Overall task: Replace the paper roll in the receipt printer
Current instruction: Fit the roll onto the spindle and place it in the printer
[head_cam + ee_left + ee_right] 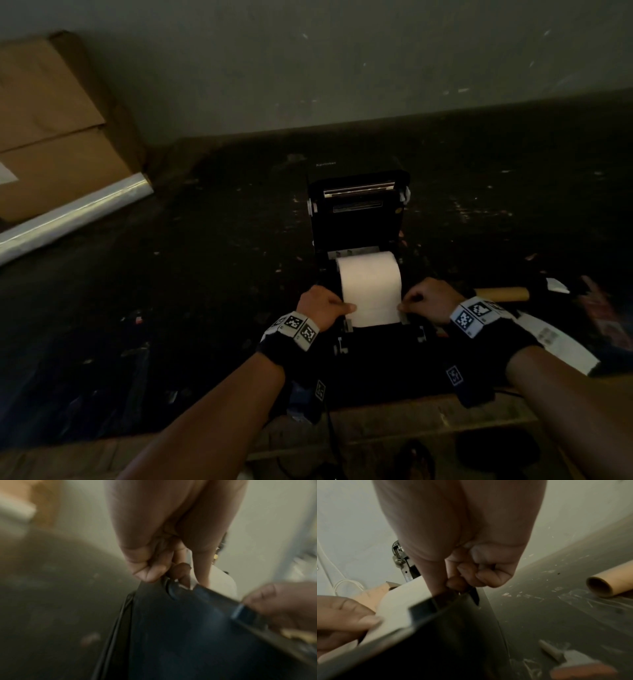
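The black receipt printer (359,219) stands on the dark table with its lid swung up and back. A white paper roll (370,274) lies in its bay, and its loose end is drawn forward over the front edge. My left hand (346,307) pinches the paper's left edge between thumb and curled fingers. My right hand (406,305) pinches the right edge the same way. The left wrist view shows the left fingers (150,572) closed at the printer's front corner (188,635). In the right wrist view the right fingers (453,584) grip beside the paper (399,601).
An empty cardboard core (503,294) (607,586) lies right of the printer, with a white label strip (555,342) nearer me. A white plastic piece (551,650) lies on the table. A cardboard box (51,120) and a clear-wrapped roll (68,212) sit far left. The wall is close behind.
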Tool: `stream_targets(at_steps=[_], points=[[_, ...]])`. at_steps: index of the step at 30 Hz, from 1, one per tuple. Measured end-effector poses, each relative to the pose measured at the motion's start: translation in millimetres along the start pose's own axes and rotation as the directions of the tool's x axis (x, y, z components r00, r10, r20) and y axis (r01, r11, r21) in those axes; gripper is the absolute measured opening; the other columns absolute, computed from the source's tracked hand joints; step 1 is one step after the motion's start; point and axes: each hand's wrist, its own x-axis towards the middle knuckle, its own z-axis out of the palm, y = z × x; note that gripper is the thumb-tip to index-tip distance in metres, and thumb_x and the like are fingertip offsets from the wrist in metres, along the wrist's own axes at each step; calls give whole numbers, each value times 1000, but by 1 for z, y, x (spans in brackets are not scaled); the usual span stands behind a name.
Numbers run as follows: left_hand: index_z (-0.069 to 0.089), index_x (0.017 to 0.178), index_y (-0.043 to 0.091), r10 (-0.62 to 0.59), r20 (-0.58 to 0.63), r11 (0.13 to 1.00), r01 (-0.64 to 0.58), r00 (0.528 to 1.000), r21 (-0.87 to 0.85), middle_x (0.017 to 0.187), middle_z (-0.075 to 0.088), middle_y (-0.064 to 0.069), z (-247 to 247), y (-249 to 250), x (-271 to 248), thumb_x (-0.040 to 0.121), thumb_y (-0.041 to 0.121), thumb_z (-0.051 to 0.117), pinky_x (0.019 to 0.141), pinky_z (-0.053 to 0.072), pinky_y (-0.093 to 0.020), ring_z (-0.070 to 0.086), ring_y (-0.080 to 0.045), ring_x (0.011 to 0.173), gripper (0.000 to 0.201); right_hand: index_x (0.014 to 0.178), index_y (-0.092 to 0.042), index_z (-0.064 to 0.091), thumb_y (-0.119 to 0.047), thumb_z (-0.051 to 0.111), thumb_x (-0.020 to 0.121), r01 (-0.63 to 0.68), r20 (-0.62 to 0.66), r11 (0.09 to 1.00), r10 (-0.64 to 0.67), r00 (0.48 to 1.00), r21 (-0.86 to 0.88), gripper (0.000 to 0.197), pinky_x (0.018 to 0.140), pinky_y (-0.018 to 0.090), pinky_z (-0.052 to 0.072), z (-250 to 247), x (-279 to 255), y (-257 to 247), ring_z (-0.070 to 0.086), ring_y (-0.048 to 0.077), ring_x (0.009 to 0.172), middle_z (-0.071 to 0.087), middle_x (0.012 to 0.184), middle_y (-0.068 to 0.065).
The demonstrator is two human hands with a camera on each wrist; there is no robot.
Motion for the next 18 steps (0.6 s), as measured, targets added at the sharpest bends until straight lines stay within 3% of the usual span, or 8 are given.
stream_targets(at_steps=[5, 12, 16, 18], points=[[72, 104, 4, 15, -3, 1000, -15, 1000, 20, 110, 70, -14, -1, -3, 1, 85, 30, 65, 88, 46, -26, 64, -26, 104, 33, 94, -9, 73, -34, 62, 84, -5, -32, 999, 6, 999, 40, 28, 76, 26, 40, 0, 0, 0, 63, 22, 94, 71, 101, 10], [72, 101, 3, -23, 25, 1000, 23, 999, 4, 111, 70, -14, -1, -3, 4, 81, 31, 69, 88, 47, -26, 63, -27, 105, 35, 96, -10, 73, -30, 63, 83, -37, 67, 999, 38, 997, -14, 25, 79, 21, 37, -5, 7, -4, 56, 11, 88, 70, 107, 8], [72, 103, 5, -22, 17, 1000, 22, 1000, 16, 112, 70, -13, -1, -3, 4, 83, 29, 68, 83, 43, -22, 63, -26, 106, 32, 92, -11, 74, -32, 66, 81, -55, 57, 998, 54, 997, 11, 25, 75, 22, 40, -6, 6, -5, 57, 12, 88, 70, 102, 7], [72, 102, 4, -24, 44, 999, 22, 999, 40, 111, 70, -14, -2, -2, 5, 82, 29, 68, 80, 42, -22, 63, -27, 105, 32, 95, -11, 73, -29, 65, 82, -54, 48, 998, 53, 997, 25, 24, 81, 22, 40, -5, 4, -5, 58, 12, 92, 70, 106, 6]])
